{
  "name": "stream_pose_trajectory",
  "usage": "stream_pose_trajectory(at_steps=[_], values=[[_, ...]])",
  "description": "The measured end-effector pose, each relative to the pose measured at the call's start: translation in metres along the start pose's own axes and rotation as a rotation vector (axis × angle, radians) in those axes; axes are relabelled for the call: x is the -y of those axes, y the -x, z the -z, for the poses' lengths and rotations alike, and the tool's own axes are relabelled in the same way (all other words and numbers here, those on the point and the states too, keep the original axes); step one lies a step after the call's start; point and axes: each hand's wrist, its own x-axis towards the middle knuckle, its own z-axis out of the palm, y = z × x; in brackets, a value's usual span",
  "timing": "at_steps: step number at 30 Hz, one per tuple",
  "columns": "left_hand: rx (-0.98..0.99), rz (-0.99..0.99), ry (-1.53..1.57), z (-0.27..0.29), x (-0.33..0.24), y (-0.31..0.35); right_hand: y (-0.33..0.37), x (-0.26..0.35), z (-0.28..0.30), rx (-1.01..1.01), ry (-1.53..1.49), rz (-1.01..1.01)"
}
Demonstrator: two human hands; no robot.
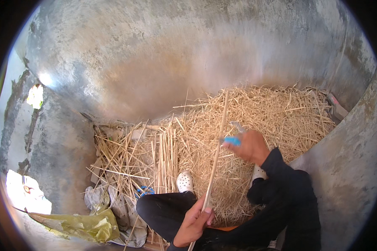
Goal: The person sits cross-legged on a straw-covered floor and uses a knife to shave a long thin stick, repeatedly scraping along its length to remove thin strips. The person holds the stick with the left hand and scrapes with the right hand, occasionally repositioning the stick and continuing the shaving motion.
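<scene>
My left hand (195,221) is closed round the lower part of a long, thin, pale stick (215,163), which looks like bamboo or cane. The stick slants up and away from me over the straw-like shavings. Farther up, my right hand (252,146) grips a small blue tool (232,141) against or right beside the stick. Motion blur hides the tool's exact kind and its working edge. A small greyish piece (238,126) shows just beyond the right hand; whether it belongs to the tool, I cannot tell.
A thick heap of pale shavings (280,113) covers the floor along the grey wall (163,54). Several cut sticks (166,154) lie left of my white clog (185,182). Yellowish plastic sheeting (92,226) and crumpled sacking (127,217) lie lower left. A brick-like block (338,109) sits far right.
</scene>
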Motion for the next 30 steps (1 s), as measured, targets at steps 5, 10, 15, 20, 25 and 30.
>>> stream_pose_trajectory(at_steps=[5,10,15,20,25,30], values=[[-0.018,-0.027,-0.07,-0.002,0.003,0.013,-0.003,0.006,-0.015,-0.055,0.007,0.031],[0.073,0.046,-0.041,-0.005,0.011,0.023,-0.041,-0.06,0.025,-0.127,0.218,-0.188],[0.083,0.13,0.089,-0.004,0.012,0.027,-0.05,-0.102,0.04,-0.311,0.187,-0.48],[0.078,0.031,0.28,0.007,0.014,0.012,-0.031,-0.068,0.034,-0.102,-0.058,-0.328],[0.1,-0.028,0.404,0.014,0.001,-0.002,0.01,0.023,0.009,-0.018,-0.07,0.173],[0.169,-0.001,0.385,0.006,0.001,0.002,-0.005,0.011,0.017,0.015,0.116,0.018]])
